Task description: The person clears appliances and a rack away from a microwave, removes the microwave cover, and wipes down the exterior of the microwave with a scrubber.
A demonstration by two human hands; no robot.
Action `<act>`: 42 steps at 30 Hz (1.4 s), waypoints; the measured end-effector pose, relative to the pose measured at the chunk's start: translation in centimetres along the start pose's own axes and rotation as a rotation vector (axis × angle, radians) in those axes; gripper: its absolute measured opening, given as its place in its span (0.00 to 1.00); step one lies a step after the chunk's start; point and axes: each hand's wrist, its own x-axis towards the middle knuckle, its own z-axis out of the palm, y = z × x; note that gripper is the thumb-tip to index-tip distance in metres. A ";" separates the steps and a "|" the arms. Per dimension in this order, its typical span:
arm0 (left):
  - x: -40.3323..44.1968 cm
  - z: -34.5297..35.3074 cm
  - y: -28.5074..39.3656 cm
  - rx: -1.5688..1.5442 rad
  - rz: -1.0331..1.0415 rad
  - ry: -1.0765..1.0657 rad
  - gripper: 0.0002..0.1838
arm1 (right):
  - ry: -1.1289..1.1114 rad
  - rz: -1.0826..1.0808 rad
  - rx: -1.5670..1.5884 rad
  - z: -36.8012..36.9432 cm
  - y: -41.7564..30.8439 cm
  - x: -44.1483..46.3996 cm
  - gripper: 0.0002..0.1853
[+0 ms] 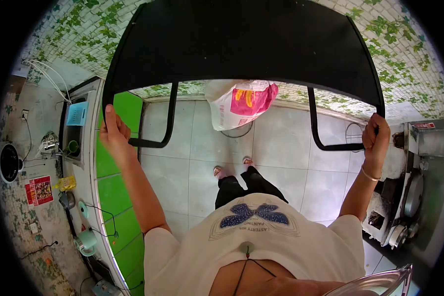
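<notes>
A black table (241, 44) with a flat top and bent tubular legs is held up in front of me, and it looks like a small folding one. My left hand (116, 129) is closed around its frame at the left corner, thumb pointing up along the edge. At the right corner, my right hand (377, 132) grips the frame where the leg joins. One leg loop (171, 113) hangs down on the left and another (314, 118) on the right.
Beyond the table top, a white and pink plastic bag (241, 103) sits in a wire bin (238, 131) by the wall. Green cabinets (111, 163) and a counter with a sink (79, 123) line the left. A stove (380, 207) with pots (398, 236) stands at the right.
</notes>
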 end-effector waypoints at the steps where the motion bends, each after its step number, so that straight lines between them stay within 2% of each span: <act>1: 0.3 0.2 -0.3 0.004 -0.002 0.000 0.24 | -0.011 -0.018 0.007 0.2 0.0 0.5 0.16; 7: 3.3 3.5 -5.3 -0.082 -0.013 0.070 0.24 | 0.078 0.028 0.027 1.4 5.4 5.5 0.16; 11: 4.1 4.3 -9.5 -0.007 -0.016 0.082 0.26 | 0.070 0.044 -0.002 1.1 10.5 7.4 0.16; 16: 4.5 3.5 -18.0 0.034 -0.099 0.065 0.26 | 0.129 0.133 -0.089 0.7 19.1 7.9 0.18; 18: 4.3 2.8 -21.3 0.317 -0.076 0.011 0.26 | 0.170 0.188 -0.150 0.9 21.5 7.8 0.19; 19: 4.6 2.0 -22.8 0.365 -0.149 -0.019 0.27 | 0.156 0.202 -0.148 1.0 22.3 7.5 0.19; 23: 3.1 -1.1 -24.7 0.514 -0.231 -0.064 0.26 | 0.054 0.265 -0.258 0.9 23.9 4.9 0.20; 24: 3.2 -2.8 -26.8 0.642 -0.248 -0.088 0.23 | 0.046 0.290 -0.310 0.6 25.0 4.2 0.20; 25: 2.9 -4.3 -28.7 0.772 -0.267 -0.113 0.21 | 0.040 0.305 -0.340 0.0 26.3 3.6 0.20; 26: 2.3 -5.4 -29.9 0.772 -0.265 -0.114 0.21 | 0.016 0.351 -0.381 -0.7 27.5 2.7 0.18; 28: 1.0 -7.3 -31.9 0.859 -0.281 -0.306 0.16 | 0.019 0.414 -0.390 -4.3 33.7 1.4 0.15; 30: -0.9 -8.3 -33.7 0.933 -0.300 -0.338 0.18 | -0.025 0.427 -0.448 -5.5 36.6 -0.5 0.08; 31: -1.2 -9.8 -36.1 0.953 -0.374 -0.425 0.22 | 0.001 0.392 -0.435 -5.8 38.1 -1.1 0.06; 32: -2.3 -8.5 -33.6 0.935 -0.461 -0.415 0.20 | 0.027 0.357 -0.421 -6.2 39.7 -1.4 0.05; 34: -2.4 -10.9 -36.5 0.649 -0.614 -0.432 0.22 | -0.013 0.362 -0.487 -7.4 42.4 -1.7 0.03; 36: -2.6 -8.3 -33.5 0.524 -0.675 -0.429 0.24 | -0.052 0.395 -0.613 -7.0 42.6 -2.0 0.04; 38: -2.8 -4.6 -30.5 0.404 -0.743 -0.428 0.26 | -0.074 0.316 -0.707 -7.5 45.9 -2.2 0.06; 40: -3.1 -1.1 -30.0 0.281 -0.736 -0.494 0.36 | -0.046 0.211 -0.608 -4.8 45.3 -2.6 0.11; 42: -4.2 0.9 -31.2 0.237 -0.759 -0.532 0.37 | 0.004 0.423 -0.192 -4.3 48.4 -2.8 0.13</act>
